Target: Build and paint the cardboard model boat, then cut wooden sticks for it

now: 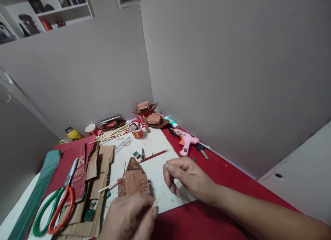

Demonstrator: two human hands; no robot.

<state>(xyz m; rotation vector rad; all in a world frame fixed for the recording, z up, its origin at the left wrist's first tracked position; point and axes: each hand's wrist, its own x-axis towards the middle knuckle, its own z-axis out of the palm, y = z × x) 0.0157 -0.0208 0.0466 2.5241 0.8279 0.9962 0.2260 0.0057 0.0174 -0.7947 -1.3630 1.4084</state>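
My left hand [130,216] is at the bottom centre, its fingers pinched on a thin wooden stick [156,202] whose tip pokes out to the right. Just above it lies a brown cardboard boat model [133,179] with a pointed bow facing away, and another stick [107,187] juts from its left side. My right hand [184,176] hovers to the right of the model with fingers curled loosely inward; nothing shows in it.
Green-and-red scissors [55,207] rest on cardboard scraps [97,185] at the left. A red pencil [153,156], a pink glue gun [186,142], a red paper cup [137,131], a bundle of sticks [113,133] and finished boat models [150,114] lie farther back by the wall.
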